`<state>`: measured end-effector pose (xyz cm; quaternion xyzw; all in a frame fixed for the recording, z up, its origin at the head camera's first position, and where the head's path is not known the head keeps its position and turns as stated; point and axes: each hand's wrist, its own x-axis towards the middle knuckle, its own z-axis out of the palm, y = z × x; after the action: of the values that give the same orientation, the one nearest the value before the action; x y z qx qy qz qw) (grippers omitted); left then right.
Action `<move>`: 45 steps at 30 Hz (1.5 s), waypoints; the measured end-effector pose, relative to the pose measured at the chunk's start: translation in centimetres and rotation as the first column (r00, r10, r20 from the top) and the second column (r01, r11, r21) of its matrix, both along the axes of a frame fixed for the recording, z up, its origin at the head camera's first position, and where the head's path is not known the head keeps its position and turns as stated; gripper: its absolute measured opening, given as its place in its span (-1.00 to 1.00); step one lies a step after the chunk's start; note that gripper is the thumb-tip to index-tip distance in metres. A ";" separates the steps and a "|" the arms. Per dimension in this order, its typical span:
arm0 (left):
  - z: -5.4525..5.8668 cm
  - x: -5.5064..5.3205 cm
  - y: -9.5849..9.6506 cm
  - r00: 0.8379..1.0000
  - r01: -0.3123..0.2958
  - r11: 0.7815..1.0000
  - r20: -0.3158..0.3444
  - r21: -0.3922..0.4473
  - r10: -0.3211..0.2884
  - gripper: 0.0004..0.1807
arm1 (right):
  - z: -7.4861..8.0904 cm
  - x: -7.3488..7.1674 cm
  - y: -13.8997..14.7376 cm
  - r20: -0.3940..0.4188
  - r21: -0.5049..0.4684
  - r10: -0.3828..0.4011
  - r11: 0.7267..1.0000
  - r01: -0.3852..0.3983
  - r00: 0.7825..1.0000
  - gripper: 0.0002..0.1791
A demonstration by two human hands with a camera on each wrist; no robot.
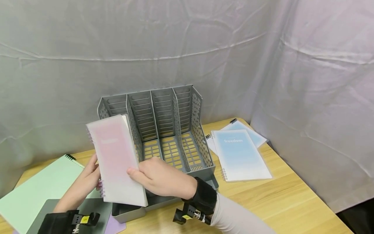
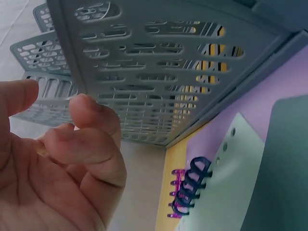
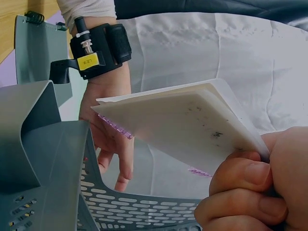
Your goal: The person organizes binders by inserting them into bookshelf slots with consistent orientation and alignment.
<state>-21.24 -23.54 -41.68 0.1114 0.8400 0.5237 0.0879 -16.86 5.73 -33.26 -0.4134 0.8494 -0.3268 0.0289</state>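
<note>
My right hand (image 1: pixel 163 178) grips a pink spiral notebook (image 1: pixel 118 162) by its right edge, thumb on the cover and fingers curled behind. The notebook is upright and slightly tilted, overlapping the left part of a grey file rack (image 1: pixel 197 130) with several upright slots. Its purple coil runs down the left side. By that coil is my left hand (image 1: pixel 89 175), partly hidden by the notebook. In the left wrist view the left hand (image 2: pixel 77 159) has loosely bent fingers around nothing, beside the rack's slotted side wall (image 2: pixel 144 62). The right wrist view shows the notebook's pale back (image 3: pixel 163 125).
Right of the rack, a blue "freedom" notebook (image 1: pixel 241 159) overlaps another blue notebook (image 1: pixel 257 138). At the left lie a green spiral notebook (image 1: pixel 38 191), a dark grey cover (image 1: pixel 97 209) and a purple one (image 1: pixel 115 226). A grey curtain (image 1: pixel 146 39) hangs behind the table.
</note>
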 end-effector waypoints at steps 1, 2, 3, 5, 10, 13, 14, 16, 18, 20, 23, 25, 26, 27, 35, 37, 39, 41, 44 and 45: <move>0.0 0.0 0.1 1.000 0.005 1.000 -0.007 0.004 -0.005 -0.48 | 0.0 0.0 0.1 0.000 -0.002 -0.005 1.000 0.005 1.000 -0.43; -0.1 0.0 0.3 1.000 0.009 1.000 -0.012 0.002 -0.009 -0.48 | 0.0 0.0 0.2 0.002 -0.002 -0.009 1.000 0.009 1.000 -0.42; -0.1 0.0 0.4 1.000 0.012 1.000 -0.011 -0.001 -0.012 -0.46 | -0.1 0.0 0.4 0.006 -0.004 -0.014 1.000 0.014 1.000 -0.42; -0.1 0.1 0.6 1.000 0.010 1.000 -0.009 -0.009 -0.011 -0.42 | -0.1 0.0 0.6 0.010 -0.008 -0.025 1.000 0.025 1.000 -0.42; -0.2 0.2 1.1 1.000 -0.007 1.000 -0.012 -0.025 0.006 -0.37 | -0.3 -0.1 0.9 0.012 -0.022 -0.025 0.999 0.026 1.000 -0.41; -0.4 0.3 1.3 1.000 -0.010 1.000 -0.007 -0.023 0.010 -0.37 | -0.4 -0.1 1.1 0.010 -0.021 -0.024 0.999 0.025 1.000 -0.41; -0.5 0.3 1.4 1.000 -0.012 1.000 -0.007 -0.023 0.012 -0.36 | -0.4 -0.1 1.1 0.013 -0.022 -0.026 0.999 0.026 1.000 -0.41; -0.7 0.4 1.4 1.000 -0.022 0.999 -0.012 -0.038 0.021 -0.33 | -0.4 0.0 1.3 0.029 -0.023 -0.031 0.999 0.031 0.999 -0.41; -0.9 0.4 1.6 0.999 -0.031 0.999 -0.029 -0.034 0.030 -0.32 | -0.4 0.0 1.5 0.043 -0.028 -0.034 0.999 0.035 0.999 -0.42; -1.2 0.5 1.7 0.998 -0.042 0.998 -0.045 -0.045 0.040 -0.29 | -0.5 0.0 1.6 0.056 -0.034 -0.033 0.999 0.035 0.998 -0.42; -1.4 0.6 1.9 0.998 -0.044 0.998 -0.053 -0.046 0.041 -0.26 | -0.5 0.0 1.9 0.062 -0.036 -0.035 0.999 0.038 0.997 -0.40; -1.5 0.6 2.1 0.998 -0.048 0.997 -0.052 -0.061 0.044 -0.24 | -0.4 0.0 2.0 0.062 -0.035 -0.038 0.999 0.040 0.997 -0.39; -1.5 0.7 2.2 0.997 -0.051 0.996 -0.054 -0.067 0.047 -0.24 | -0.4 -0.1 2.0 0.062 -0.033 -0.040 0.999 0.042 0.997 -0.39; -1.5 0.7 2.3 0.997 -0.058 0.995 -0.060 -0.080 0.053 -0.24 | -0.4 -0.1 2.1 0.061 -0.033 -0.040 0.999 0.042 0.997 -0.39; -1.7 0.9 3.0 0.984 -0.108 0.963 -0.162 -0.247 0.069 -0.32 | -0.7 -0.1 2.4 0.076 -0.031 -0.065 0.997 0.067 0.995 -0.39; -1.7 0.9 3.1 0.986 -0.108 0.962 -0.148 -0.252 0.072 -0.30 | -0.8 -0.1 2.5 0.079 -0.035 -0.069 0.997 0.072 0.994 -0.40; -1.7 0.9 3.1 0.986 -0.112 0.959 -0.146 -0.260 0.076 -0.29 | -0.8 -0.1 2.6 0.081 -0.039 -0.073 0.996 0.076 0.994 -0.40; -1.7 0.9 3.2 0.984 -0.113 0.955 -0.163 -0.273 0.070 -0.28 | -0.9 -0.1 2.6 0.079 -0.042 -0.075 0.996 0.079 0.994 -0.40; -1.6 0.9 3.3 0.981 -0.111 0.950 -0.186 -0.293 0.057 -0.28 | -0.9 -0.1 2.8 0.079 -0.044 -0.081 0.995 0.085 0.994 -0.40; -1.6 0.9 3.4 0.981 -0.108 0.949 -0.189 -0.295 0.053 -0.28 | -1.0 -0.1 2.8 0.078 -0.045 -0.082 0.995 0.086 0.994 -0.40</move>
<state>-20.34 -20.16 -43.30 0.1085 0.9189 0.3792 0.0066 -16.97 8.55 -34.25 -0.3651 0.8562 -0.3635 0.0372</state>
